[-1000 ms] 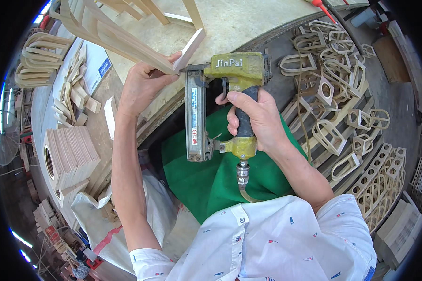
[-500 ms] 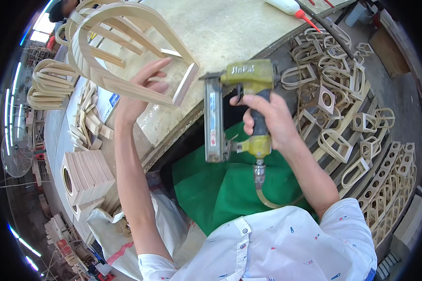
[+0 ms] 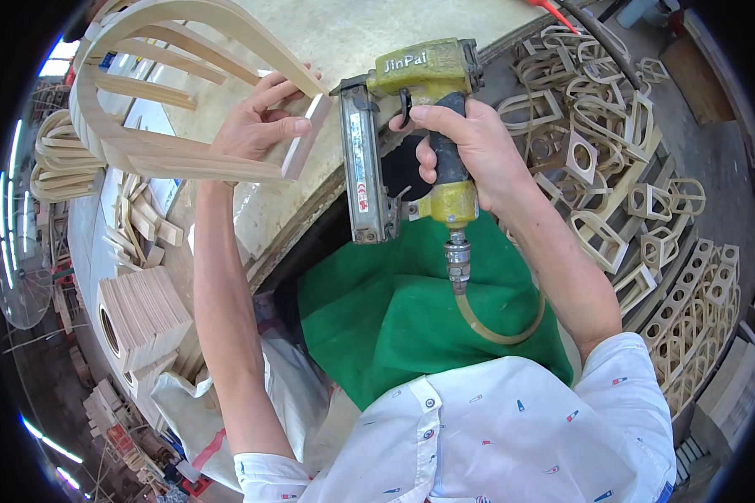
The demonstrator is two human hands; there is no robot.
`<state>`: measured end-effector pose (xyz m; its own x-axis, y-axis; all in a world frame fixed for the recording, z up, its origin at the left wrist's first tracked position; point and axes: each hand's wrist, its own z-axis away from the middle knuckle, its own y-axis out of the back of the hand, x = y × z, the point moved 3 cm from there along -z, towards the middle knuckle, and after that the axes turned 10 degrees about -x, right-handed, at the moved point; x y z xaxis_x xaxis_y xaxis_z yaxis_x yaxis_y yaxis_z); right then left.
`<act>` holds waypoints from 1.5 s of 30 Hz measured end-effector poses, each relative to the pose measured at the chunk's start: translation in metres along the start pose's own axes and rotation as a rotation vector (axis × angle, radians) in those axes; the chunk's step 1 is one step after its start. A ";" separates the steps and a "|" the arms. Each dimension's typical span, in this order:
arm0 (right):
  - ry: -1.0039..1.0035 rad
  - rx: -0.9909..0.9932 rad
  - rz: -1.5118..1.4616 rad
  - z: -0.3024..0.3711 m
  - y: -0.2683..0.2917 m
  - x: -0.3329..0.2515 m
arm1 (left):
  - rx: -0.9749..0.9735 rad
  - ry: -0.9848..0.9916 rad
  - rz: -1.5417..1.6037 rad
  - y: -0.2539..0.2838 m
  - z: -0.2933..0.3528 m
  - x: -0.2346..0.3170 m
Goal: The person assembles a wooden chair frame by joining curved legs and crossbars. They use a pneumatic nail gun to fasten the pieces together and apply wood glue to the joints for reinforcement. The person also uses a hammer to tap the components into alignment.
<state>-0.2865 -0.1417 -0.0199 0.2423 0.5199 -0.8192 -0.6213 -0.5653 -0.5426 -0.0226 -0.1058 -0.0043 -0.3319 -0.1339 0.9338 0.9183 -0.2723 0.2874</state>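
On the worktable an arched wooden frame (image 3: 201,166) stands at the left, its two legs bridged by a short flat wooden bar (image 3: 306,138). My left hand (image 3: 256,121) reaches inside the arch and grips this bar, thumb on its near side, other fingers partly hidden. A yellow-green pneumatic nail gun (image 3: 418,67) is upright in my right hand (image 3: 478,151), which wraps round its black grip with the index finger close to the trigger. The gun's nose is at the far corner of the bar, where bar and leg meet; whether they touch I cannot tell.
More bent wooden arches (image 3: 63,159) stack at the far left, near loose wood offcuts (image 3: 138,222) and a pile of square boards with round holes (image 3: 147,314). Many finished frames (image 3: 596,239) lie to the right. An air hose (image 3: 503,338) hangs from the gun over a green apron (image 3: 394,318).
My left hand has closed on the bar, its fingers previously stretched out. The frame has shifted left, and the nail gun has moved up and left to the bar's corner.
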 end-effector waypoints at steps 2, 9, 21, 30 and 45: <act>-0.003 -0.001 0.000 0.000 0.001 0.001 | 0.011 0.004 0.012 0.000 0.000 -0.001; 0.033 0.007 0.003 0.001 0.000 -0.001 | 0.038 0.005 0.002 -0.002 0.001 0.002; 0.153 0.018 0.271 0.017 -0.013 -0.053 | 0.042 -0.033 -0.083 0.002 0.003 -0.002; 0.108 -0.126 1.089 0.012 -0.026 -0.117 | 0.032 -0.074 -0.046 -0.005 -0.001 0.001; 0.963 -0.450 2.138 0.003 -0.014 -0.026 | 0.022 -0.109 -0.035 -0.005 -0.001 -0.003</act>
<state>-0.2867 -0.1455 0.0094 -0.0373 -0.9829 0.1804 -0.2712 0.1837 0.9448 -0.0266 -0.1049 -0.0083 -0.3400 -0.0202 0.9402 0.9114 -0.2534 0.3242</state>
